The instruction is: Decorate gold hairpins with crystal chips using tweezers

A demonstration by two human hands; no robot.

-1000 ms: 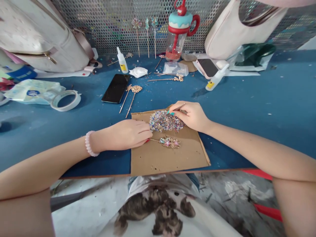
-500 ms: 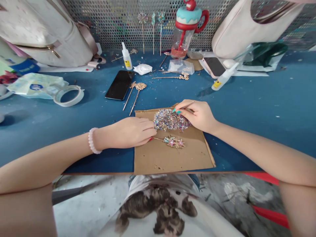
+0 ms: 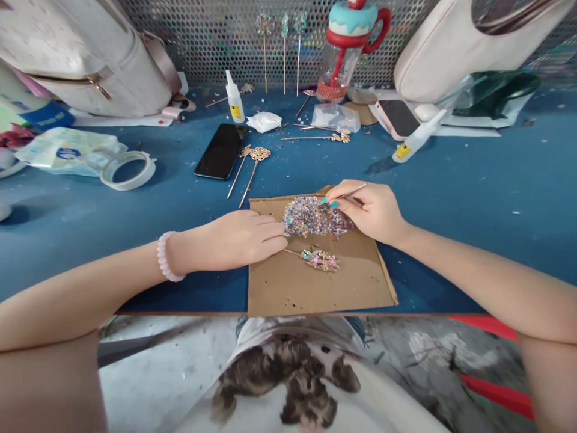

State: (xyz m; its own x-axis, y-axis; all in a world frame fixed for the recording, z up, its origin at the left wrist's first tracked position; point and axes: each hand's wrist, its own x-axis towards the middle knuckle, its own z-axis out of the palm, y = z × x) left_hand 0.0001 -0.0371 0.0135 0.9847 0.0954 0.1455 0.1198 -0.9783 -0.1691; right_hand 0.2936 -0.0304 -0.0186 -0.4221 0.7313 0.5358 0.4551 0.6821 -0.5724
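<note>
Head view: on the brown cardboard sheet (image 3: 315, 290), the right hand (image 3: 373, 210) pinches a slim metallic tool (image 3: 356, 190) at the multicoloured bead pile (image 3: 303, 218). The left hand (image 3: 255, 237) meets the gold jewelled hairpin (image 3: 319, 259) mid-sheet; whether it grips, I can't tell.

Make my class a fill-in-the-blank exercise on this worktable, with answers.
1. The jewelled hairpin lies on a sheet of ____.
2. The bead bracelet circles the ____ wrist.
3. Upright before the mesh panel stand ____ gem-topped hairpins.
4. The slim metal tool is in the ____ hand.

Answers: cardboard; left; three; right.
</note>
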